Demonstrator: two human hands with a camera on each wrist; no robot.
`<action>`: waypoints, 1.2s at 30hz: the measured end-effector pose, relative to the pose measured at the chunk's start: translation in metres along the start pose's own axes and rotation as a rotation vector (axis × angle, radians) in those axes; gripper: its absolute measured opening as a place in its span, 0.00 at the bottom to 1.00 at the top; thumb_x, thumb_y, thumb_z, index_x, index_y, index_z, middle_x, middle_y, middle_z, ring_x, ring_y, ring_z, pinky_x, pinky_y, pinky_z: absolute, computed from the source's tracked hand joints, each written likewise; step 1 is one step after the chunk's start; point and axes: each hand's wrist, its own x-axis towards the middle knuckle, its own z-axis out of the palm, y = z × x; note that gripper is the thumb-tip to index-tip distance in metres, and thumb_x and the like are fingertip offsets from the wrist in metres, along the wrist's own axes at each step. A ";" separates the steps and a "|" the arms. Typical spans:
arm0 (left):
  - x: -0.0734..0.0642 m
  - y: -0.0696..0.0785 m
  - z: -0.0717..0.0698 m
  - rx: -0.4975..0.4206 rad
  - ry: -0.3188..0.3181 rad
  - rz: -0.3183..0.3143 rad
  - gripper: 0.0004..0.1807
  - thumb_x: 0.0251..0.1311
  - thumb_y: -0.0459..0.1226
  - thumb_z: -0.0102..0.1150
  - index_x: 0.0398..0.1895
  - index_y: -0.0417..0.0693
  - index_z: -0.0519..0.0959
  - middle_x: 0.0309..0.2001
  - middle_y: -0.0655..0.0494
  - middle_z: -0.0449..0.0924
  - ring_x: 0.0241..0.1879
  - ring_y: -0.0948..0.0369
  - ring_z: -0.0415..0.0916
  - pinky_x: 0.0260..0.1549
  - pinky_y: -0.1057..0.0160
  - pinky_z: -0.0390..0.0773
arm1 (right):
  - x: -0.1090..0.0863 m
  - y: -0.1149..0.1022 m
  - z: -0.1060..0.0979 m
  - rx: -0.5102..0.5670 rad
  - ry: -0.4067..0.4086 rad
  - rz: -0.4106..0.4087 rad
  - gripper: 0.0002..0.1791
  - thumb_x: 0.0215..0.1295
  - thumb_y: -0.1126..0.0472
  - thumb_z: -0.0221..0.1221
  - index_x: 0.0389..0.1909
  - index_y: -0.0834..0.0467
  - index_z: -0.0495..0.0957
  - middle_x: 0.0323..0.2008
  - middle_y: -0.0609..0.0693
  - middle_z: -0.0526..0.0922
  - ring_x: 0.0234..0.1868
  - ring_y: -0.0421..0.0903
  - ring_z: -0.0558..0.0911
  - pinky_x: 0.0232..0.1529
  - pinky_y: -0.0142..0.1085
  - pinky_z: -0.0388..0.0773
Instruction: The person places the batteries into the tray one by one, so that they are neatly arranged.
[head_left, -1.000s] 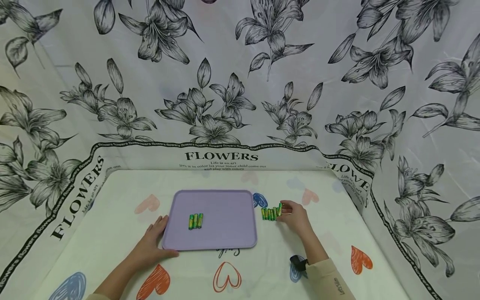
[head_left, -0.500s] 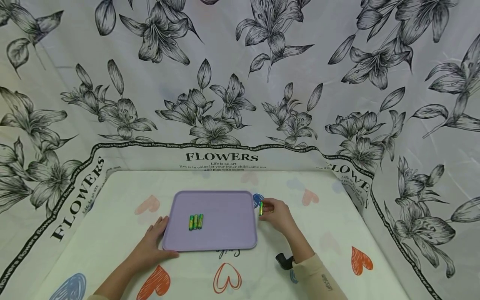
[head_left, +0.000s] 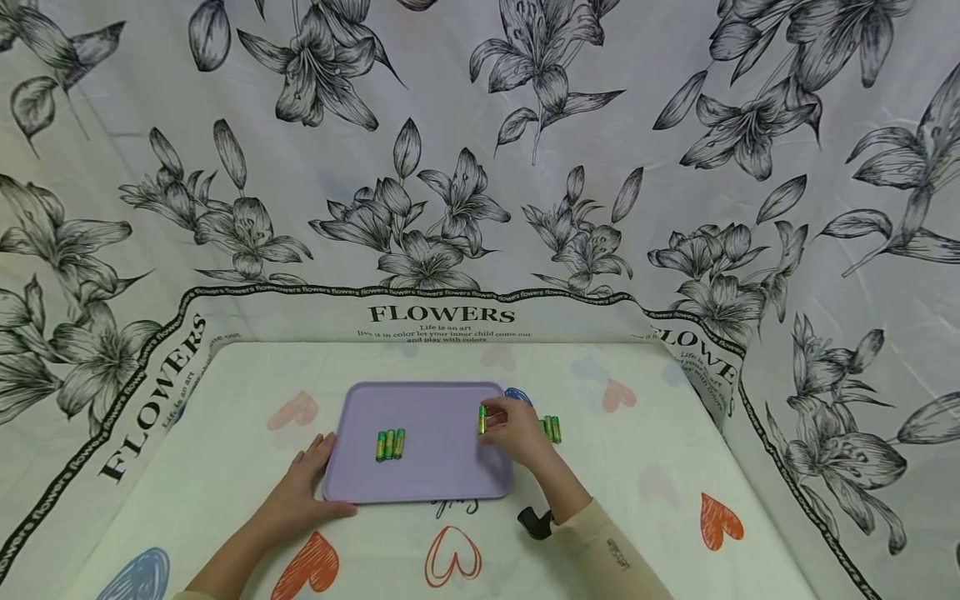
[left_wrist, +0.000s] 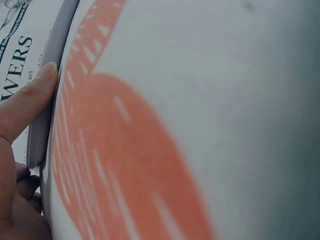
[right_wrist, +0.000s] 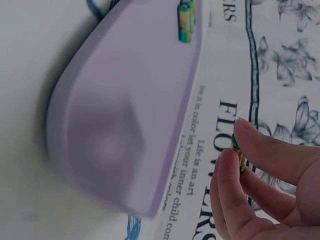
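A purple tray (head_left: 442, 479) lies on the table, with a short row of green-and-yellow batteries (head_left: 390, 444) on its left half. My left hand (head_left: 303, 483) rests at the tray's near left corner, thumb along the front edge and fingers beside the left side. In the left wrist view the thumb (left_wrist: 32, 97) touches the tray's rim (left_wrist: 60, 35). Between thumb and fingertips my right hand (head_left: 517, 433) pinches one battery (head_left: 482, 420) above the tray's right part. The right wrist view shows this battery (right_wrist: 239, 154) partly covered by the fingers.
More green batteries (head_left: 553, 429) lie on the tablecloth right of the tray, partly hidden behind my right hand. The cloth (head_left: 637, 467) carries printed hearts. A flower-printed curtain (head_left: 570, 208) stands behind the table and along its sides.
My right hand has lifted a battery from the row on the right and carried it leftward over the tray's right edge. The left hand stays in place.
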 end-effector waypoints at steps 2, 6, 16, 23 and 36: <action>0.000 0.000 -0.001 -0.002 -0.001 0.000 0.72 0.37 0.60 0.79 0.81 0.42 0.47 0.81 0.38 0.45 0.80 0.38 0.38 0.76 0.33 0.40 | 0.002 -0.003 0.006 0.009 -0.011 -0.014 0.33 0.48 0.72 0.75 0.59 0.64 0.79 0.45 0.54 0.85 0.43 0.46 0.85 0.41 0.36 0.86; -0.001 0.001 -0.002 -0.002 -0.004 -0.007 0.72 0.37 0.60 0.79 0.81 0.42 0.47 0.80 0.37 0.45 0.80 0.38 0.37 0.76 0.32 0.41 | 0.008 -0.008 0.021 0.014 -0.040 -0.037 0.33 0.47 0.72 0.75 0.58 0.65 0.79 0.46 0.56 0.86 0.43 0.48 0.86 0.42 0.37 0.87; -0.003 0.000 -0.002 0.003 0.000 -0.004 0.72 0.37 0.61 0.79 0.81 0.42 0.47 0.80 0.37 0.45 0.79 0.37 0.38 0.74 0.30 0.43 | 0.022 -0.010 0.068 0.041 -0.075 -0.022 0.31 0.47 0.71 0.76 0.57 0.63 0.81 0.43 0.52 0.87 0.40 0.43 0.85 0.40 0.33 0.85; -0.002 0.000 -0.002 0.005 0.002 0.001 0.72 0.38 0.61 0.78 0.81 0.42 0.47 0.80 0.37 0.45 0.79 0.37 0.38 0.74 0.30 0.43 | 0.024 -0.017 0.091 0.038 -0.086 0.000 0.31 0.47 0.70 0.76 0.56 0.63 0.81 0.39 0.48 0.86 0.37 0.38 0.83 0.36 0.30 0.84; 0.000 0.004 -0.003 0.012 0.003 0.012 0.72 0.37 0.61 0.79 0.81 0.42 0.49 0.80 0.37 0.47 0.79 0.38 0.39 0.75 0.32 0.44 | 0.030 -0.017 0.122 -0.046 -0.069 0.004 0.31 0.43 0.70 0.78 0.54 0.63 0.82 0.31 0.46 0.83 0.30 0.34 0.77 0.32 0.27 0.78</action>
